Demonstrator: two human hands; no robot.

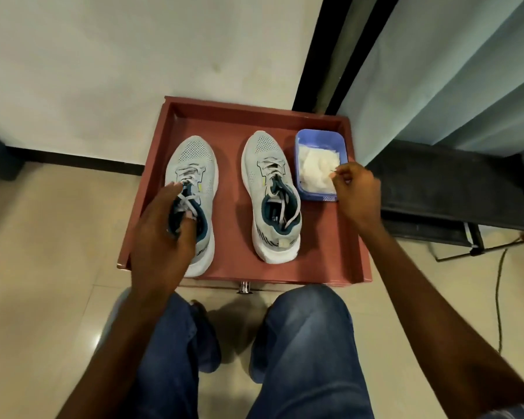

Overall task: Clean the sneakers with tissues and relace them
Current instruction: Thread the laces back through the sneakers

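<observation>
So there's a reddish-brown tray (350, 237) sitting on the tiled floor (43, 267) with both grey sneakers in it, toes pointing to 12 o'clock. The left sneaker (195, 164) sits at about 9 o'clock in the tray, the right sneaker (270, 189) is near the middle, and the two are side by side but apart. Both are laced, with loose lace ends; on the right one a lace end (294, 213) trails down across the teal collar.

The left hand (161, 237) comes in from 6 o'clock and is on the left sneaker, its fingers (176, 189) curled round the collar and tongue area, gripping it. The shoe is flat on the tray as far as I can tell.

At 2 o'clock in the tray there's a small blue plastic basket (321, 137) with a heap of white tissues (316, 170) inside. The right hand (357, 192) is at the basket's near right edge, fingers pinched narrow on a bit of tissue at the edge of the heap.

Knees in blue jeans (306, 343) are down at 6 o'clock, and a black stand (451, 192) with a cable (498, 297) is off at 3 o'clock.
</observation>
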